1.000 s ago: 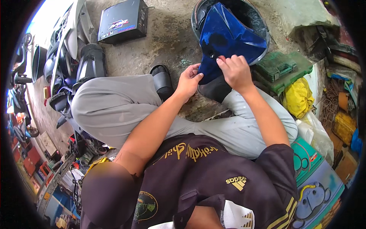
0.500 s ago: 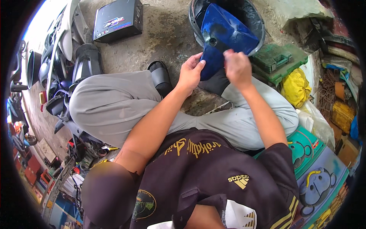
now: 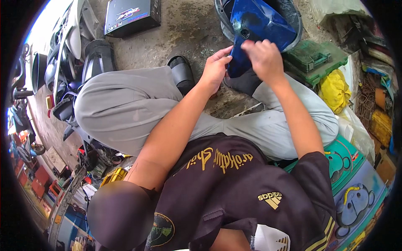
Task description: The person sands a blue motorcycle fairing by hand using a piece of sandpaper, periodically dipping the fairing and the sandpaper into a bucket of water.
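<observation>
A glossy blue plastic panel (image 3: 268,26), wet-looking and with a round hole near its narrow end, leans in a round black tub (image 3: 298,25). My left hand (image 3: 215,70) grips the left edge of that narrow end, its thumb near the edge. Pressed to the panel's face just below the hole, my right hand (image 3: 266,62) has its fingers curled together. Something reddish shows at its fingertips, too small and blurred to name.
Right of the tub lies a green plastic case (image 3: 312,60), with a yellow bag (image 3: 335,90) beside it. A black box (image 3: 133,16) stands at the far left. Dark motorcycle parts (image 3: 98,58) line the left side. My sandalled foot (image 3: 181,75) rests on the concrete.
My right hand has shifted up along the panel towards the hole. My left hand keeps its hold on the edge. The whole view has shifted slightly.
</observation>
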{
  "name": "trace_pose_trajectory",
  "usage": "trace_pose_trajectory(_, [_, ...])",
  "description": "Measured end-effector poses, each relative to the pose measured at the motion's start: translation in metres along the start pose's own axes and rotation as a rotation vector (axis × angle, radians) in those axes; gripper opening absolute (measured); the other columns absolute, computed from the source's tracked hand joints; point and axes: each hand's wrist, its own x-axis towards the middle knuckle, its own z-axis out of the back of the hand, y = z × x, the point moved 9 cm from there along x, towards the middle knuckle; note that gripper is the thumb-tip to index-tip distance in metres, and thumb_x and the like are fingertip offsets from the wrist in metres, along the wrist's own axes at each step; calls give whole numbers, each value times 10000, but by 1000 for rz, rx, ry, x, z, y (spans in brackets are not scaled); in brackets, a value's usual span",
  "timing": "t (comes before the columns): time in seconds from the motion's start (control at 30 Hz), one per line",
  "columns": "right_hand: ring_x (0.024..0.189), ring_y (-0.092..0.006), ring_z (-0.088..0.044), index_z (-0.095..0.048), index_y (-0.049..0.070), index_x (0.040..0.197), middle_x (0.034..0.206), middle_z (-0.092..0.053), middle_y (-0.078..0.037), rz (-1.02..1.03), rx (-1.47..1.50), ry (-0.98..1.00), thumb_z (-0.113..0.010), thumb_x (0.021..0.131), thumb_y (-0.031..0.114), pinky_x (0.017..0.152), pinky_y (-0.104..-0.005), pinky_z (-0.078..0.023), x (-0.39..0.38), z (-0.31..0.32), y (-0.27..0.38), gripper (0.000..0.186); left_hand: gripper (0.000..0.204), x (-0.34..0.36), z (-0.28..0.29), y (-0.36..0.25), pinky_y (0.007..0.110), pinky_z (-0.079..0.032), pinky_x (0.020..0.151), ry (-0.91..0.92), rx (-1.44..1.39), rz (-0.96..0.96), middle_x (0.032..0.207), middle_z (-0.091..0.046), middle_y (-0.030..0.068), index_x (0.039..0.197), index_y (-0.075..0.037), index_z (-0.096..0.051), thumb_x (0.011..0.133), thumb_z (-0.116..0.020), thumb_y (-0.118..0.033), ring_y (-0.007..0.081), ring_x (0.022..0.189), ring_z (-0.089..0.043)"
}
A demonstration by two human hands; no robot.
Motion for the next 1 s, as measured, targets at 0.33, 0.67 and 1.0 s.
trace_pose_trajectory(0.33, [789,-262,-626,-751,101,1039,811,-666,-35,11,-110,-80,-705,920,79,700,-420,-479,21,-7,-3,129,314,5,-1,0,256,-464,531,-22,-8,-45,1001,-738,10,1359,-73,-677,1052,-612,-75,66,710,-621])
trace_pose_trajectory(0.67, [789,-275,-615,-753,92,1072,861,-692,-52,79,-61,10,-704,909,73,702,-412,-475,5,-20,13,171,302,6,-2,1,325,-589,826,46,48,-89,1193,-732,54,1382,-94,-638,1085,-586,-79,132,1024,-692])
trace_pose_trajectory(1.0, [830,-271,-644,-722,119,1024,882,-719,-44,129,-81,91,-626,909,108,745,-423,-486,14,-28,16,150,307,3,-2,-4,324,-559,869,8,77,-110,1189,-727,67,1371,-52,-649,1071,-581,-43,133,1027,-675])
